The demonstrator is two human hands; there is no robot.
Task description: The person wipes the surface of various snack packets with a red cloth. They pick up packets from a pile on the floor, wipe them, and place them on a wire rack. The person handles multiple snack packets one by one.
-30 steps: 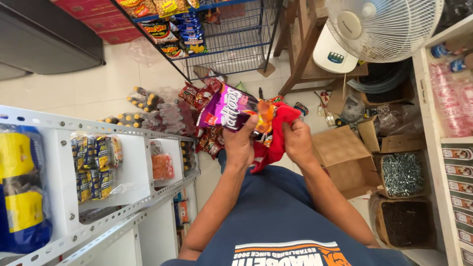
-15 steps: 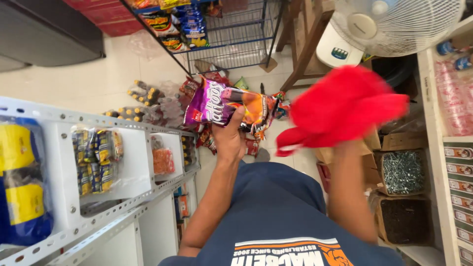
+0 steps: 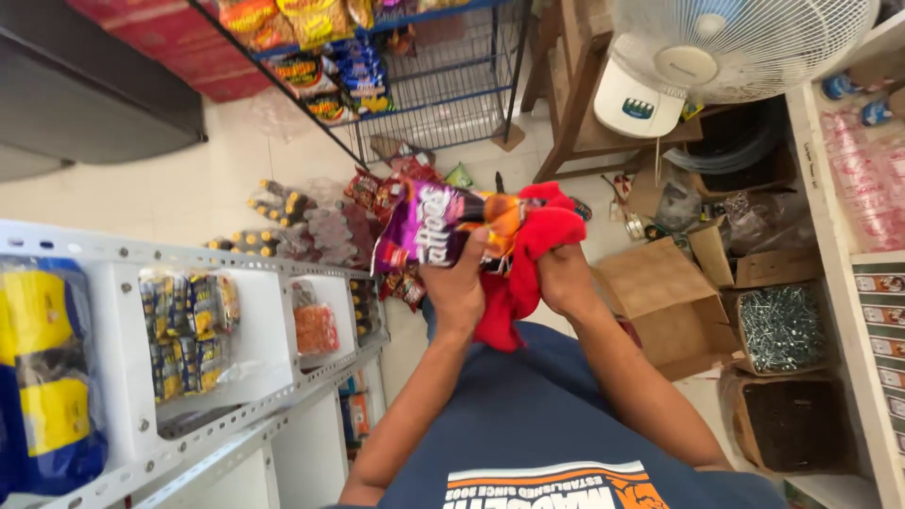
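My left hand [image 3: 459, 287] grips a purple snack bag [image 3: 429, 223], fingers closed on its lower edge. My right hand [image 3: 563, 276] bunches a red cloth [image 3: 530, 254] against the bag's right side. Below the bag on the floor: a pile of packets [image 3: 325, 221]. Left of the bag, a white shelf [image 3: 236, 353] stands close by. Right of the bag, open boxes [image 3: 665, 302], one of screws [image 3: 781, 328]. Above the bag, wire rack [image 3: 443, 80] and fan [image 3: 731, 47]. Little free floor.

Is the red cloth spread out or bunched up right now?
Bunched: the red cloth is crumpled in the right hand against the purple snack bag.
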